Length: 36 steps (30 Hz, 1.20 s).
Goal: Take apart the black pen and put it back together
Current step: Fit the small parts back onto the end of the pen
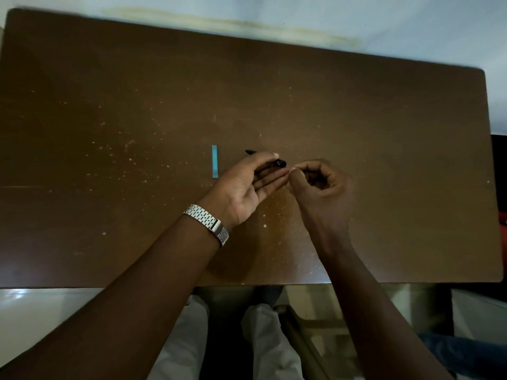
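Left hand (244,185) grips black pen (279,162); right hand (323,187) pinched at its end

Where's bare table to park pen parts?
The brown wooden table is bare across its left half, left of the light blue strip, along the far edge by the wall, and on the right past the right hand. Crowded only mid-table, where the left hand holds the black pen beside the strip.
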Motion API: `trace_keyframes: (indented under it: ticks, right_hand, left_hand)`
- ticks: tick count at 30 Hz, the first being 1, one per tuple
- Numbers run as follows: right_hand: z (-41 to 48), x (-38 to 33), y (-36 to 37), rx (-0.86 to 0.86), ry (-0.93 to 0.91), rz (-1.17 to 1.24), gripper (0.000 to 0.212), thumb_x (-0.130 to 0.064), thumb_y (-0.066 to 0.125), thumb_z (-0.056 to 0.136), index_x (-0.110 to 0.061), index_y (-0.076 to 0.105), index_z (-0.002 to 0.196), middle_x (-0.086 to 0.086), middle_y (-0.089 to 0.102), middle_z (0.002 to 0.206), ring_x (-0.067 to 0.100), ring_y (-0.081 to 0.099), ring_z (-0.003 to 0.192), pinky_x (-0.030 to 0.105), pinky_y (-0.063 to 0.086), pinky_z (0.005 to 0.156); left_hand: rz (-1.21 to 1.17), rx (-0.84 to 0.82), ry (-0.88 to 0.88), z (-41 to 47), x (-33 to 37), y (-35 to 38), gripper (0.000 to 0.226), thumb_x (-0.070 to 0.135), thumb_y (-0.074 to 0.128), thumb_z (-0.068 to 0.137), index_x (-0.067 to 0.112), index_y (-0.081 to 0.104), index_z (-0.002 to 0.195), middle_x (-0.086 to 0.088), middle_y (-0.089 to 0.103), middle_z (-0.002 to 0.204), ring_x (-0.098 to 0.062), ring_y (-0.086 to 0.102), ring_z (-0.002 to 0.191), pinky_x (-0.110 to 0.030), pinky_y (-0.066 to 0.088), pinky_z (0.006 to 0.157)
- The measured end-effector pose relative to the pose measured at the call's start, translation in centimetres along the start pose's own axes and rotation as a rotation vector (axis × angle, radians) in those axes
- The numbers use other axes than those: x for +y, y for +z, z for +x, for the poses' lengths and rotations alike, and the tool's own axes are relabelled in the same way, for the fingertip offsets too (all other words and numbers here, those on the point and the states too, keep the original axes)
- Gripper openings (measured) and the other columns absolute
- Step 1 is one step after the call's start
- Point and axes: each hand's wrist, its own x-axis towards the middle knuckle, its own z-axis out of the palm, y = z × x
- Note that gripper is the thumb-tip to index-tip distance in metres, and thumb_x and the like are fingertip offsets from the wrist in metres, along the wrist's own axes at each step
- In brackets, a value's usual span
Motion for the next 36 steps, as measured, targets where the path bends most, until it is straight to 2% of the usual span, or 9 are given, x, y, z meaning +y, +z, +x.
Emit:
trace_keyframes:
  ticks: [3,5,10,18,25,30,33,36]
  right_hand:
    - [0.14,0.0,0.11,0.013,-0.035,-0.021,0.006,-0.01,0.071,0.093,-0.015,0.076,0.093,-0.006,0.072,0.077,0.006,0.067,0.067,0.023,0.056,0.062]
    - [0.22,0.04,0.07,0.01,-0.036,-0.016,0.005,-0.013,0.071,0.093,-0.015,0.076,0.093,-0.006,0.071,0.077,0.006,0.066,0.066,0.019,0.054,0.062]
    - [0.13,0.11,-0.01,0.019,-0.051,-0.019,0.006,-0.016,0.07,0.094,-0.013,0.075,0.095,-0.002,0.074,0.081,0.013,0.07,0.07,0.022,0.058,0.064]
    - [0.13,0.13,0.23,0.032,-0.068,-0.019,0.009,-0.019,0.069,0.094,-0.013,0.076,0.094,-0.004,0.075,0.08,0.014,0.072,0.07,0.028,0.061,0.065]
    - [0.1,0.08,0.2,0.044,-0.084,-0.027,0.006,-0.014,0.07,0.094,-0.014,0.076,0.092,-0.006,0.073,0.077,0.012,0.069,0.066,0.022,0.058,0.062]
    - [0.22,-0.37,0.33,0.043,-0.119,-0.076,0.015,-0.011,0.073,0.094,-0.026,0.073,0.092,-0.018,0.07,0.078,0.007,0.071,0.071,0.011,0.054,0.063]
    - [0.18,-0.25,0.43,0.017,-0.14,-0.144,0.01,-0.014,0.072,0.096,-0.023,0.076,0.1,-0.014,0.073,0.084,0.006,0.072,0.076,0.016,0.057,0.067]
    - [0.27,-0.07,0.57,-0.001,-0.159,-0.19,0.014,-0.015,0.071,0.096,-0.015,0.079,0.108,-0.005,0.078,0.094,0.003,0.073,0.081,0.02,0.06,0.073]
  left_hand:
    - [0.003,-0.004,0.011,0.07,-0.02,0.04,0.01,0.005,0.072,0.091,0.0,0.07,0.099,-0.016,0.081,0.081,-0.02,0.081,0.072,-0.028,0.063,0.058]
    - [0.001,-0.006,0.012,0.08,-0.03,0.02,0.008,0.005,0.072,0.092,0.0,0.07,0.097,-0.017,0.081,0.082,-0.02,0.081,0.072,-0.028,0.063,0.058]
    - [-0.009,-0.021,0.004,0.09,0.11,-0.12,0.006,0.005,0.07,0.093,0.0,0.07,0.096,-0.017,0.081,0.081,-0.02,0.081,0.073,-0.027,0.063,0.059]
    - [-0.032,-0.012,-0.001,0.19,0.01,-0.19,0.006,0.004,0.071,0.092,0.0,0.07,0.096,-0.017,0.081,0.082,-0.021,0.081,0.073,-0.028,0.063,0.058]
    - [-0.053,-0.001,-0.013,0.36,-0.12,-0.21,0.008,0.005,0.073,0.09,0.0,0.071,0.096,-0.018,0.081,0.084,-0.021,0.081,0.075,-0.028,0.063,0.057]
    - [-0.04,-0.01,-0.001,0.4,-0.08,-0.04,0.004,0.004,0.072,0.091,0.001,0.071,0.092,-0.017,0.081,0.081,-0.02,0.081,0.072,-0.026,0.062,0.055]
    - [-0.008,-0.01,0.001,0.5,-0.09,-0.1,0.006,0.006,0.075,0.089,0.003,0.072,0.094,-0.013,0.082,0.081,-0.017,0.08,0.071,-0.025,0.061,0.056]
    - [0.018,-0.002,0.01,0.76,-0.25,-0.17,0.004,0.008,0.076,0.088,0.006,0.074,0.091,-0.009,0.081,0.08,-0.014,0.079,0.07,-0.024,0.061,0.057]
